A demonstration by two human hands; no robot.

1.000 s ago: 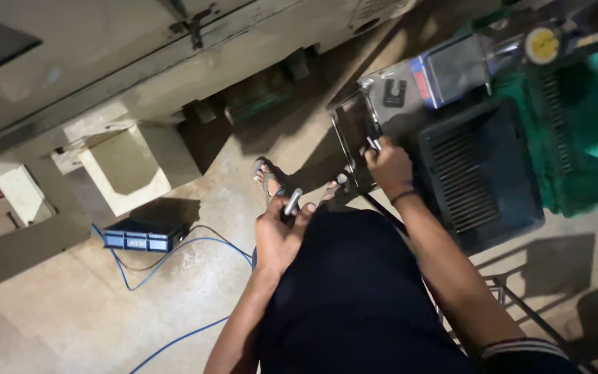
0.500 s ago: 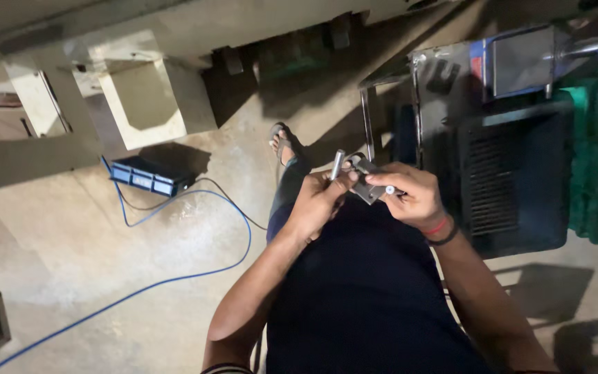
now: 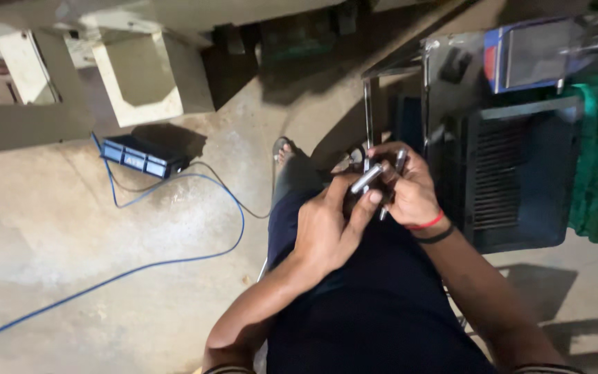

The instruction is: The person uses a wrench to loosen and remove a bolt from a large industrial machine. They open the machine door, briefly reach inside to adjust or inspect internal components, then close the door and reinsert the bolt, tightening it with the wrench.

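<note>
Both hands have drawn in over the lap: left hand (image 3: pixel 330 228) grips a metal rod (image 3: pixel 367 178), right hand (image 3: pixel 410 190) clasps small metal parts (image 3: pixel 400 161), left of the dark crate (image 3: pixel 520 173).

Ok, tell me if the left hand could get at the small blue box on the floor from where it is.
Probably not without leaning: the left hand holds a metal rod over the lap, and the blue box lies apart on the floor.

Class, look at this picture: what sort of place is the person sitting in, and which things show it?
Probably a workshop or small factory floor: bare concrete floor, a blue cable running to a small blue box, a dark slotted crate, and metal rods in both hands.
</note>
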